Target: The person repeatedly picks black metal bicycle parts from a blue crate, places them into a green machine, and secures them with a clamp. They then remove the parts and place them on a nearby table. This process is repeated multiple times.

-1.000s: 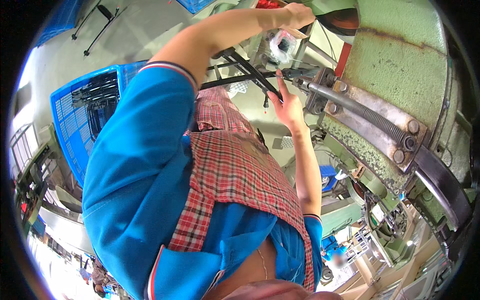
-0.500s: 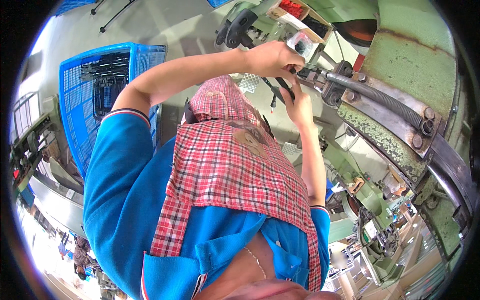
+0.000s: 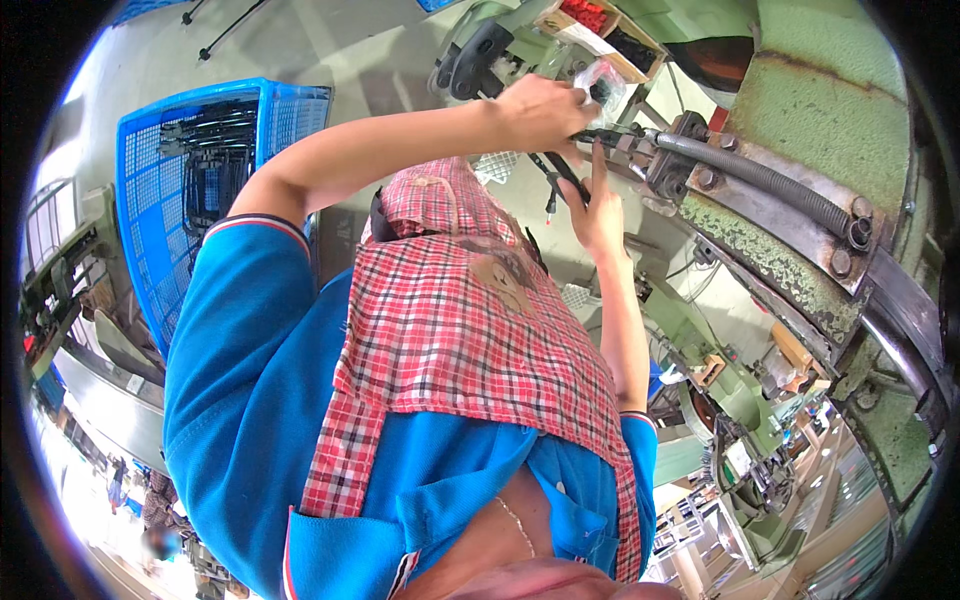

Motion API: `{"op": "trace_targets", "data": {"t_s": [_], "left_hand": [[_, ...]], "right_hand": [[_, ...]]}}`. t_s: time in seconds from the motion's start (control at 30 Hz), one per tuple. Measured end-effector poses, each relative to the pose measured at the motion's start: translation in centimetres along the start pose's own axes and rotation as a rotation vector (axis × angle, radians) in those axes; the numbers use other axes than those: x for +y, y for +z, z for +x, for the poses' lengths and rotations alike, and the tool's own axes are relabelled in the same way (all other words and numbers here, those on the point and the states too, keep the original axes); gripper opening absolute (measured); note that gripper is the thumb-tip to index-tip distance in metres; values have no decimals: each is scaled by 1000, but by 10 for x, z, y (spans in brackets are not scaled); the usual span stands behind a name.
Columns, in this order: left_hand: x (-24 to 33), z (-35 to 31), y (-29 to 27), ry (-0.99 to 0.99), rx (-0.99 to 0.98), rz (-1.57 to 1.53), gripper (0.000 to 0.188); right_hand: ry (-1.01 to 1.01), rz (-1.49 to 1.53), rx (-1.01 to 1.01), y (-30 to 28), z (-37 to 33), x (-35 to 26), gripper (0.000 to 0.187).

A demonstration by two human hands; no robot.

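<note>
A slender black part (image 3: 548, 172) slants between my hands beside the green machine; I cannot tell its exact kind. My left hand (image 3: 545, 112) reaches across from the left, back upward, fingers bent over the upper end of the part near the machine's small metal tooling (image 3: 625, 147). Below it, my right hand (image 3: 600, 215) has the thumb against the part and the index finger pointing up toward the tooling. The left fingertips and the remaining right fingers are partly hidden. A thin tail with a small reddish tip hangs below the part.
Left of me, a blue plastic crate (image 3: 140, 215) holds many similar black parts. The green machine body (image 3: 820, 120), with a ribbed hose (image 3: 770, 183), fills the right side. Beyond my hands stands a box (image 3: 600, 42) with red and black pieces. A black machine handle (image 3: 480, 60) sits nearby.
My left hand has shifted slightly, its fingers extending toward the tooling. The black part's upper end now lies closer to the tooling, and my right index finger has straightened upward.
</note>
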State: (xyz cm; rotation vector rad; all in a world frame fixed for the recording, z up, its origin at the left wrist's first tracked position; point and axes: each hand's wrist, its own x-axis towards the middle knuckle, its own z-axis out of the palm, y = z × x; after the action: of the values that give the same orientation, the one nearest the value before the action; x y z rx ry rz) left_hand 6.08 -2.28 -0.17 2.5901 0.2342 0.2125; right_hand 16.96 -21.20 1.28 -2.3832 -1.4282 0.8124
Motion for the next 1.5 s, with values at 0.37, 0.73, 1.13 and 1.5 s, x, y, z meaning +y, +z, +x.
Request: {"op": "trace_targets", "data": {"t_s": [0.37, 0.73, 1.13, 1.5], "left_hand": [[-30, -8, -45, 390, 35, 253, 20], [-22, 30, -51, 417, -121, 354, 27], [-32, 23, -14, 458, -70, 214, 27], [-87, 73, -60, 336, 205, -184, 32]], "right_hand": [[-161, 75, 384, 5, -14, 43, 28], [-89, 324, 360, 7, -11, 54, 28], [-69, 180, 371, 6, -26, 53, 30], [115, 104, 377, 7, -41, 21, 23]]}}
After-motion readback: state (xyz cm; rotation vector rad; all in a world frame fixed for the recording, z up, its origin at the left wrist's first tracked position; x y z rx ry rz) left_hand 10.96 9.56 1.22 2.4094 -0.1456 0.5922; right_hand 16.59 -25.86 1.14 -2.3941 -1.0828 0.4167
